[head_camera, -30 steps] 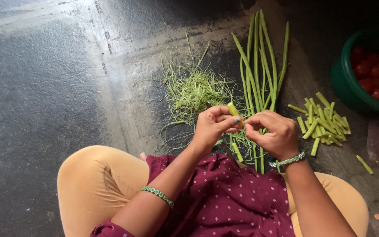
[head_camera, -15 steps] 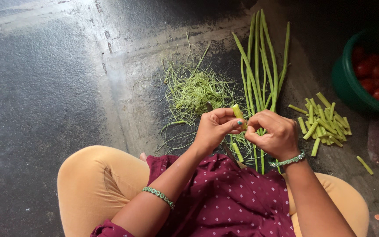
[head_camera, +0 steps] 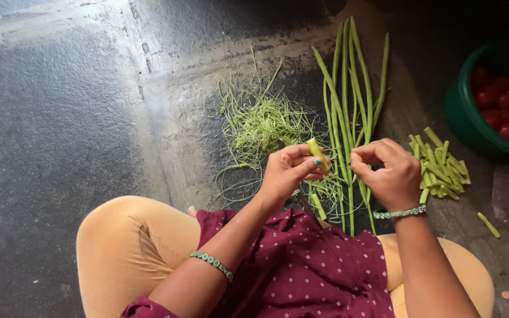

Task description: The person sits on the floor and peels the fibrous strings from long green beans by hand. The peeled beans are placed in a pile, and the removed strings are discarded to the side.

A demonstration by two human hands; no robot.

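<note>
Green stringy peelings (head_camera: 263,123) lie beyond my left hand (head_camera: 287,174), which pinches a short pale-green stalk piece (head_camera: 317,154), while my right hand (head_camera: 387,174), fingers pinched together, covers long green stalks (head_camera: 349,88) beside chopped pieces (head_camera: 440,168).

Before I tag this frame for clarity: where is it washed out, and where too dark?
Head view: glare whitens the floor at upper left; the top right is dim, so the green bowl of red fruit reads murky; both hands, left hand and right hand, and the short pod are evenly lit and sharp.

bare floor (head_camera: 60,118) left, bowl (head_camera: 460,112) blocking right
</note>
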